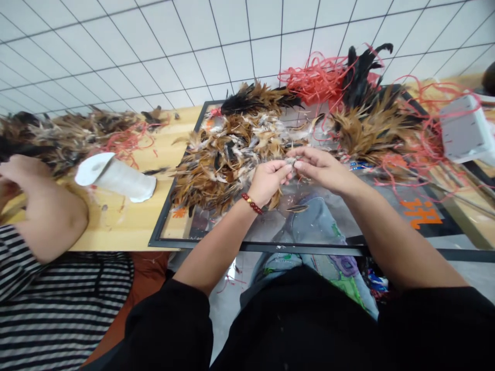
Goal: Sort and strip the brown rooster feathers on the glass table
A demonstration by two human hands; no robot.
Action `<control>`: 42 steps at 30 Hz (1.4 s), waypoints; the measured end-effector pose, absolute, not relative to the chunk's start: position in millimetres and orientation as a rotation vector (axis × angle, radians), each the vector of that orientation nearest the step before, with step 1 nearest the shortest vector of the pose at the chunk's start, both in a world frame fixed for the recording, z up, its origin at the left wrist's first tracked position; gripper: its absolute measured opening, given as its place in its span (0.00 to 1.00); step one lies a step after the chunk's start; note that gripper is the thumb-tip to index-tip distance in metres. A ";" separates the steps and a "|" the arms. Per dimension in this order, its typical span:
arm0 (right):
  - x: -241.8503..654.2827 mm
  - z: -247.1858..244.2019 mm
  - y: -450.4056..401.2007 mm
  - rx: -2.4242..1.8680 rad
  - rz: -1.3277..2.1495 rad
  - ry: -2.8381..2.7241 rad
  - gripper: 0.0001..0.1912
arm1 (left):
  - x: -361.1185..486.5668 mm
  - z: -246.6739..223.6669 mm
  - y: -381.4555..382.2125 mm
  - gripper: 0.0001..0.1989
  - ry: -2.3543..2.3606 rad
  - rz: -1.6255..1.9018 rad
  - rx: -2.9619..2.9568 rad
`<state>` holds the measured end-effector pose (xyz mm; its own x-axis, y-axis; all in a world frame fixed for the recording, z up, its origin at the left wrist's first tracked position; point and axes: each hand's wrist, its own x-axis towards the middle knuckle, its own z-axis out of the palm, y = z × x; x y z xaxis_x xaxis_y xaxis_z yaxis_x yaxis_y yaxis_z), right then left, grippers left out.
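Observation:
My left hand, with a red bead bracelet at the wrist, pinches a small greyish feather tuft. My right hand meets it there, thumb and fingers closed on the same tuft. Fingers hide most of its shape. Both hands are above a black-framed glass panel. Just beyond and to the left of them lies a wide heap of brown, black and white feathers. A loose feather rests on the glass below my hands.
Red plastic ribbon is piled at the back. Bundled brown feathers and a white box-like object are at the right. A white roll lies on the wooden table, near a co-worker's arm and more feathers.

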<state>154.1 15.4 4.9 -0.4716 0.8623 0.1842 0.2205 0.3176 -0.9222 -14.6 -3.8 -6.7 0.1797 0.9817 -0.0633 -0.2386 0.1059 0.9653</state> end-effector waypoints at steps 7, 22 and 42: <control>166.5 2.2 17.3 -0.854 1.473 -1.614 0.24 | -19.3 -4.8 -6.4 0.11 0.737 0.908 0.944; 150.5 -15.9 19.8 -0.857 1.364 -1.496 0.21 | -9.5 -8.8 -7.7 0.11 0.795 1.004 0.903; 143.8 -20.0 16.1 -0.837 1.389 -1.418 0.18 | -11.1 -6.3 -8.4 0.11 0.773 0.891 0.818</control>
